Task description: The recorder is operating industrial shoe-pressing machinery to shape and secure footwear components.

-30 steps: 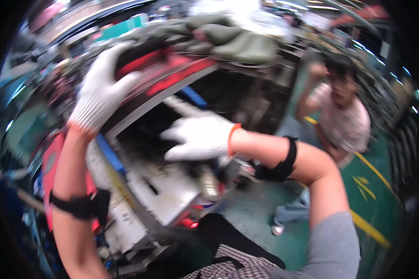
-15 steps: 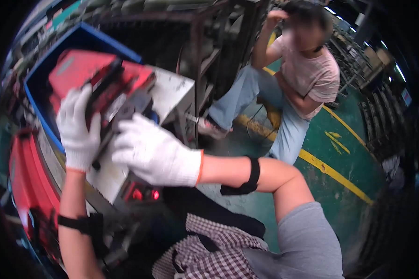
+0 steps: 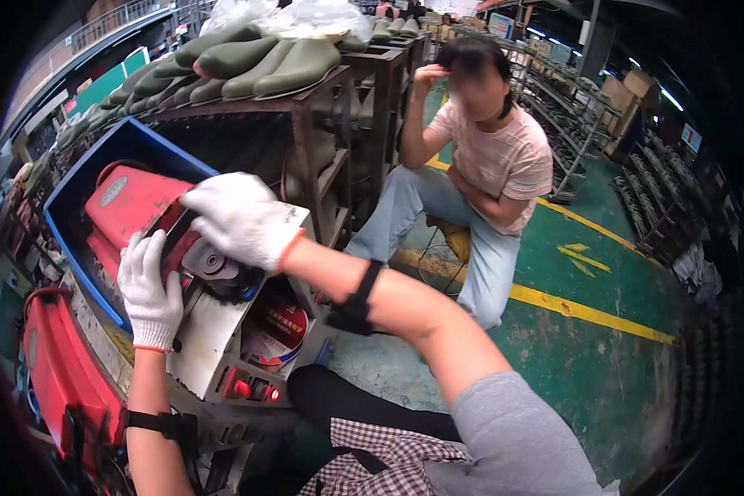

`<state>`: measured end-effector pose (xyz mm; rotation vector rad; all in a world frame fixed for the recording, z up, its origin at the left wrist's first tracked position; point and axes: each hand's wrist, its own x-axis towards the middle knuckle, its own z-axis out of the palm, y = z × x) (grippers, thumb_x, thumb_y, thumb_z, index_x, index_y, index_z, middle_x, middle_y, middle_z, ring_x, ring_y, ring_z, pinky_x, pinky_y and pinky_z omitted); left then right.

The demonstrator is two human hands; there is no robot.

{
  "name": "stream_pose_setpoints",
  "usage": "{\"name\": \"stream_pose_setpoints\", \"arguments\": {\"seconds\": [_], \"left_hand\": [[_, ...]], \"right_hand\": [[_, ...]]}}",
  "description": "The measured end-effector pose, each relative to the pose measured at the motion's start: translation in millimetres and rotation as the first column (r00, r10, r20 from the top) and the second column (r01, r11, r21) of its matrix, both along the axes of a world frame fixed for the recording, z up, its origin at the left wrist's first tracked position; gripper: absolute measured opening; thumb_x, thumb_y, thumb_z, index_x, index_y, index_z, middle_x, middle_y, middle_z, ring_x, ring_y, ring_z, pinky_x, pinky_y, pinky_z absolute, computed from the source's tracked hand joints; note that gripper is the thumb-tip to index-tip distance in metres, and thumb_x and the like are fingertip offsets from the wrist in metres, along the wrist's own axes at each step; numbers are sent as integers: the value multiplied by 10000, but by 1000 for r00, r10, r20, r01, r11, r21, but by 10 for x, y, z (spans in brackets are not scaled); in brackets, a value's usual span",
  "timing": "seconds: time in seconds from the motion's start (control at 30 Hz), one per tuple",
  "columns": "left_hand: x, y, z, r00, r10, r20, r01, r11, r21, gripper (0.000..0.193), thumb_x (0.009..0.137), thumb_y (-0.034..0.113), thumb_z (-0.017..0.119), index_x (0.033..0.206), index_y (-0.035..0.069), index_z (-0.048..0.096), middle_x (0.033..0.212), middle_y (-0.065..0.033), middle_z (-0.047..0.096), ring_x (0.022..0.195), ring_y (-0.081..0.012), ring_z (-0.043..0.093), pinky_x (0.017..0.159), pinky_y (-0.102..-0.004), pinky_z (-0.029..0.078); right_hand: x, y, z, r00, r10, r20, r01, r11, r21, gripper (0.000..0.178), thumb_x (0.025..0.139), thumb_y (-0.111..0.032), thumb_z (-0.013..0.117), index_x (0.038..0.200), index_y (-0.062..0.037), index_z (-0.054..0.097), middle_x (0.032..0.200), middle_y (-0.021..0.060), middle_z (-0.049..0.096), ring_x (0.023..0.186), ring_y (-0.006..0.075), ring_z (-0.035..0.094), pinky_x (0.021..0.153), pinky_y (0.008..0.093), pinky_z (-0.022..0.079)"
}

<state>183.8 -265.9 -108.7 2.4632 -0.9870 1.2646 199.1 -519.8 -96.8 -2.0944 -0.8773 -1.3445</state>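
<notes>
My left hand point(image 3: 150, 285), in a white knit glove, rests at the near side of a red machine housing point(image 3: 135, 198). Its fingers are stretched out and its thumb stands apart. My right hand point(image 3: 241, 217), gloved alike, is over the right end of the housing with its fingers curled down; what they grip is hidden. A dark strip point(image 3: 176, 234) runs between the two hands. Just below the right hand sits a round metal wheel point(image 3: 212, 259) on a white machine body point(image 3: 194, 343).
Behind the housing stands a blue bin point(image 3: 64, 194). A second red housing point(image 3: 62, 360) is at the lower left. Green shoe-shaped pieces point(image 3: 298, 68) crowd a rack. A person point(image 3: 496, 161) sits across from me. Red lit switches point(image 3: 252, 388) show on the machine's front.
My right hand has moved up and away, from beside the metal parts to the housing's right end. My left hand stays close by the dark strip. The view has tilted up.
</notes>
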Motion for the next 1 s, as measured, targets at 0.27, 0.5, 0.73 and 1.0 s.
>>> {"name": "stream_pose_setpoints", "arguments": {"seconds": [0.27, 0.5, 0.73, 1.0], "left_hand": [[-753, 348, 497, 776, -129, -617, -46, 965, -260, 648, 891, 88, 687, 1511, -3, 523, 1539, -205, 540, 1475, -336, 492, 1259, -410, 346], [-1792, 2150, 483, 835, 307, -457, -466, 836, -289, 293, 968, 23, 585, 1252, -44, 604, 1237, -148, 624, 1196, -301, 587, 1110, -386, 429], [-1938, 2976, 242, 669, 530, -521, -657, 749, -81, 307, 1053, 251, 610, 950, -38, 590, 786, -142, 536, 746, -200, 535, 719, -387, 445], [-1809, 2863, 339, 607, 596, -525, -711, 703, -23, 448, 1025, 348, 665, 859, -46, 531, 714, -155, 444, 665, -220, 433, 651, -419, 394]], "right_hand": [[92, 660, 73, 953, 114, -280, -109, 993, 35, 251, 953, -342, 669, 1057, -154, 798, 1016, 97, 745, 1089, 324, 653, 1123, 493, 377], [134, 645, 27, 950, 159, -271, -148, 987, 59, 226, 965, -321, 648, 987, -145, 788, 978, 93, 725, 1068, 321, 642, 1102, 481, 387], [167, 654, 25, 963, 115, -243, -117, 993, 8, 242, 967, -328, 644, 972, -127, 777, 965, 83, 719, 1038, 316, 634, 1072, 473, 402], [173, 665, 24, 971, 117, -210, -116, 993, 17, 236, 964, -329, 643, 948, -135, 778, 943, 73, 720, 1030, 307, 629, 1063, 466, 408]]}}
